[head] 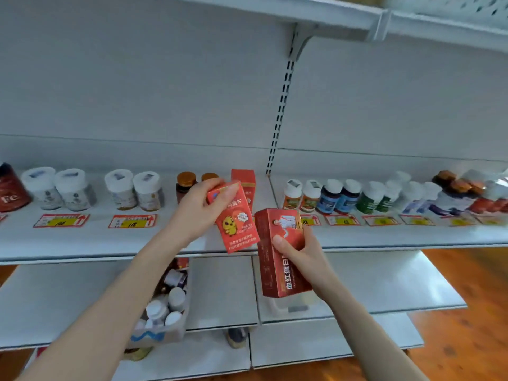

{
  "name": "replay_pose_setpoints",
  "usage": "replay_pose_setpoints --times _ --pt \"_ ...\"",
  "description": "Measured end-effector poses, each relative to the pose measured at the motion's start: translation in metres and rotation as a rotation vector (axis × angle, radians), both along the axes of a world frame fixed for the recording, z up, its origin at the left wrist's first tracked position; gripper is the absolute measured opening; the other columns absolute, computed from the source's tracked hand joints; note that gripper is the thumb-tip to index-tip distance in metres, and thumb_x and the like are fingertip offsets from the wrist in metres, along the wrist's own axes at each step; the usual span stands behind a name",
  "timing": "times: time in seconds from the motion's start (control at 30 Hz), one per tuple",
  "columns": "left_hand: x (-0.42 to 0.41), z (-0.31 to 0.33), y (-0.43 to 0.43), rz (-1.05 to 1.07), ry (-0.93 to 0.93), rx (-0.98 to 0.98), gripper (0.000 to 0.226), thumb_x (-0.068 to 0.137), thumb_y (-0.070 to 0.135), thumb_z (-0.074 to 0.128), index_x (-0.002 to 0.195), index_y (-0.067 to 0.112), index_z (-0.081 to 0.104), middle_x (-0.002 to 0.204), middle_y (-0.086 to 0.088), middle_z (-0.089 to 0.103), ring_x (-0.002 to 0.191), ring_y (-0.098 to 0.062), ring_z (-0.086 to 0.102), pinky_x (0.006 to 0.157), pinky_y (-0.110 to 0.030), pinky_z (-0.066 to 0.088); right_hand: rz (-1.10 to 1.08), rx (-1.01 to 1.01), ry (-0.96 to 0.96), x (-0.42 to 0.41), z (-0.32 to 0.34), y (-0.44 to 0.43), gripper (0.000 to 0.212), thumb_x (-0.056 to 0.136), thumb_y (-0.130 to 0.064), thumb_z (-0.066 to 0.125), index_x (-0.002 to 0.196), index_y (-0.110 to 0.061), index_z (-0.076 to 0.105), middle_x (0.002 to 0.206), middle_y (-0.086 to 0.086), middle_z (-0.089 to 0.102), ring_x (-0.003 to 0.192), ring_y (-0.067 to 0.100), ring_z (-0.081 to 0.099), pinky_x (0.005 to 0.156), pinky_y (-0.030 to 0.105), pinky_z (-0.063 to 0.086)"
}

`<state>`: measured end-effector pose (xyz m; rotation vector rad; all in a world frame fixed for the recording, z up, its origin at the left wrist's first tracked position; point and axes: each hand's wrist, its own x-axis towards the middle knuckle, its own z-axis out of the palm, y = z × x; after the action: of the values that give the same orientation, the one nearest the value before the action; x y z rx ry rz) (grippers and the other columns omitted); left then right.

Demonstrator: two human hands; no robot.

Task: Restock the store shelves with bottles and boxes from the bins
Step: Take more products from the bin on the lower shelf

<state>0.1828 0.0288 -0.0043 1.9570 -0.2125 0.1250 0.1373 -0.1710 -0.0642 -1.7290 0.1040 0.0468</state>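
Note:
My left hand (202, 209) grips an orange-red box with a yellow chick picture (235, 221) by its top, just above the front of the white shelf (110, 240). Behind it a matching red box (243, 178) stands on the shelf beside two brown bottles with gold caps (186, 182). My right hand (299, 250) holds a taller dark red box (277, 254) upright, slightly lower and to the right. A bin (165, 331) with several white-capped bottles sits on the lower shelf under my left forearm.
White-capped bottles (68, 188) line the shelf at left, above red and yellow price tags (61, 220). Rows of coloured bottles (371, 198) fill the shelf at right. An upper shelf (330, 15) overhangs. Lower white shelves (384, 284) and a wooden floor (467, 339) lie below.

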Motion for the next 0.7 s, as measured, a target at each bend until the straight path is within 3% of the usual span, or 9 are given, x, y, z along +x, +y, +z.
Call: replay_pose_setpoints --times 0.03,0.1,0.17,0.27,0.43,0.57,0.7 --pt "0.007 0.004 -0.006 -0.016 0.013 -0.007 0.046 0.086 0.037 0.054 0.124 0.01 0.052 0.104 -0.001 0.06 0.083 -0.004 0.057 0.075 -0.022 0.049 -0.016 0.014 -0.007 0.001 0.001 -0.007 0.066 0.064 -0.052 0.075 0.115 -0.022 0.045 0.101 0.001 0.067 0.081 0.01 0.07 0.068 0.023 0.055" --pt "0.023 0.012 -0.018 -0.047 -0.013 0.04 0.051 0.083 0.034 0.061 0.126 0.009 0.051 0.115 -0.005 0.057 0.093 -0.011 0.055 0.075 -0.017 0.046 -0.025 0.017 -0.02 0.002 0.002 -0.02 0.061 0.066 -0.045 0.068 0.117 -0.02 0.045 0.097 0.002 0.069 0.077 0.011 0.07 0.064 0.021 0.054" --pt "0.041 0.023 -0.03 -0.061 -0.043 0.12 0.053 0.08 0.024 0.07 0.127 0.01 0.051 0.113 -0.002 0.055 0.097 -0.01 0.052 0.075 -0.014 0.04 -0.02 0.01 -0.032 0.003 0.0 -0.03 0.047 0.072 -0.04 0.067 0.112 -0.021 0.05 0.095 0.002 0.07 0.077 0.012 0.07 0.064 0.021 0.054" --pt "0.068 0.04 -0.047 -0.085 -0.048 0.145 0.049 0.073 0.02 0.077 0.117 0.018 0.057 0.109 0.0 0.058 0.094 -0.011 0.053 0.081 -0.022 0.04 -0.036 0.013 -0.026 0.003 -0.004 -0.043 0.027 0.078 -0.028 0.068 0.1 -0.027 0.052 0.092 -0.002 0.069 0.075 0.008 0.07 0.061 0.017 0.053" --pt "0.104 0.052 -0.066 -0.183 -0.118 0.253 0.05 0.071 0.027 0.078 0.116 0.015 0.059 0.107 0.003 0.059 0.096 -0.012 0.055 0.082 -0.024 0.041 -0.093 -0.008 -0.002 0.001 -0.013 -0.056 0.044 0.065 -0.034 0.079 0.1 -0.026 0.054 0.093 -0.003 0.069 0.081 0.007 0.069 0.068 0.02 0.054" --pt "0.123 0.048 -0.075 -0.214 -0.169 0.399 0.049 0.071 0.029 0.078 0.114 0.013 0.061 0.111 -0.004 0.062 0.099 -0.016 0.057 0.085 -0.027 0.043 -0.105 -0.001 0.037 0.001 -0.015 -0.061 0.036 0.073 -0.024 0.074 0.1 -0.027 0.05 0.093 -0.006 0.067 0.08 0.002 0.068 0.063 0.015 0.052" --pt "0.136 0.039 -0.071 -0.236 -0.186 0.546 0.051 0.072 0.037 0.076 0.116 0.015 0.06 0.116 -0.002 0.061 0.097 -0.012 0.053 0.079 -0.023 0.036 -0.101 -0.021 0.074 0.004 -0.016 -0.058 0.034 0.074 -0.028 0.073 0.097 -0.03 0.046 0.094 -0.009 0.065 0.078 0.004 0.068 0.061 0.013 0.051"
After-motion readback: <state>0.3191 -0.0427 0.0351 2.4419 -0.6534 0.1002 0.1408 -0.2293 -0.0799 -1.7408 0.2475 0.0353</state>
